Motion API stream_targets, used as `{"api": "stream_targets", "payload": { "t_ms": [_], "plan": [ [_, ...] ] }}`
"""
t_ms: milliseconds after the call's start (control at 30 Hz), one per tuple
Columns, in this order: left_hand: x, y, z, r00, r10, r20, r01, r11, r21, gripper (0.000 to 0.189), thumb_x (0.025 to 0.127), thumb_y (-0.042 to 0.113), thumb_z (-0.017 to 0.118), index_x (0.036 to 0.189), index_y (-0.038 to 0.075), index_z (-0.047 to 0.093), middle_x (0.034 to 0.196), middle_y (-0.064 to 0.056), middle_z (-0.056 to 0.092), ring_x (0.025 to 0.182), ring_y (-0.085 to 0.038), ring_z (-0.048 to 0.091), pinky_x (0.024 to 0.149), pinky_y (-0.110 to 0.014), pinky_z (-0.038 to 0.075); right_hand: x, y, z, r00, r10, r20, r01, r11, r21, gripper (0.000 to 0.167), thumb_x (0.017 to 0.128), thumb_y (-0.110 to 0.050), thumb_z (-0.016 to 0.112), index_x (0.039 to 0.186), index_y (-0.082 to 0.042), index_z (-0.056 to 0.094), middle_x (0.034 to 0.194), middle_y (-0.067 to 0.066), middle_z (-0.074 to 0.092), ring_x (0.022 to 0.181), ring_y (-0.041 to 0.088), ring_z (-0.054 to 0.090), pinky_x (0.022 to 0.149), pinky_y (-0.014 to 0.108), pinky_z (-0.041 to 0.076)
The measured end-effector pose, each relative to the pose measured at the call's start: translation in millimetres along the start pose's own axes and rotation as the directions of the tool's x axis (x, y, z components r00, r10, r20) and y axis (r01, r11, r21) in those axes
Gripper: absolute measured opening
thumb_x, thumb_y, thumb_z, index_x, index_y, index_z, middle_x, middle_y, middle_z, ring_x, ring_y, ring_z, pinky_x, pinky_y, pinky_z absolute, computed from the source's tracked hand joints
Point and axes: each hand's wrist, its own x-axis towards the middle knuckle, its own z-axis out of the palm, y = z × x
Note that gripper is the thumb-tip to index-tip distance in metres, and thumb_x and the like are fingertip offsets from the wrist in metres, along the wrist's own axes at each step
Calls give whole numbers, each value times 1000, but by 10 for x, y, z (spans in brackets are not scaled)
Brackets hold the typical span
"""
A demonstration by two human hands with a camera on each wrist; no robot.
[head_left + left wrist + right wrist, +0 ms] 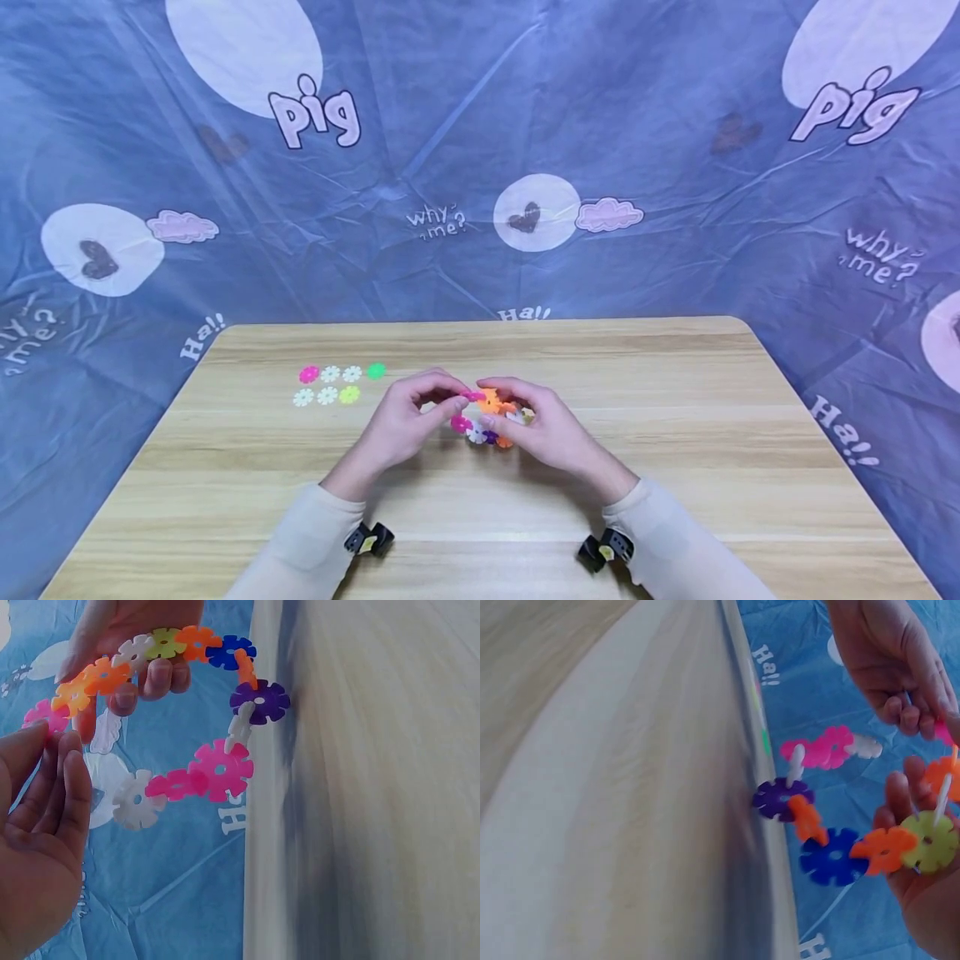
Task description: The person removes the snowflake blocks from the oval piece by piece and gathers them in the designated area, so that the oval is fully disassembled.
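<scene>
A chain of interlocking plastic flower discs [274, 712] curves between the two hands, held up off the table. My left hand [412, 417] pinches a pink disc [45, 714] at one end, between thumb and fingers. That disc meets an orange disc [71, 696]; whether they are joined I cannot tell. My right hand [551, 427] grips the chain near the orange, white and yellow-green discs [930, 851], its fingers curled behind them. Blue, purple and pink discs follow along the loop. At the other end, a white disc [135, 810] hangs free.
On the wooden table [675, 392], loose flower discs lie in two rows at the left: a pink one [309, 374], a green one [377, 371], a yellow one [349, 395] and several white ones [327, 396]. A blue printed cloth [450, 125] hangs behind the table.
</scene>
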Motion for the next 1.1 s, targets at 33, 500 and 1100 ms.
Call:
{"api": "stream_targets", "payload": {
  "t_ms": [33,500,1100],
  "plan": [
    [-4,-7,-4,1000,-2,-4,2,1000,-1,12,102,8,73,112,6,80,103,-10,78,91,-13,71,84,-29,61,-3,19,-2,1000,4,-3,-4,1000,12,48,100,-25,79,145,-13,67,133,3,75,121,22,69,108,40,54],
    [-14,-52,18,999,15,-43,-15,1000,-11,12,100,6,74,112,5,77,108,-12,75,90,-10,67,81,-26,59,14,118,62,996,-85,3,85,994,73,41,103,-14,73,144,-10,68,141,11,72,113,18,71,96,29,60],
    [0,-29,183,973,84,-214,-67,994,87,9,95,-3,76,97,5,79,96,-9,75,81,-9,63,72,-23,56,23,60,124,999,-35,-35,38,997,74,43,101,-17,76,143,-11,69,136,11,73,120,23,69,103,29,56]
  ]
}}
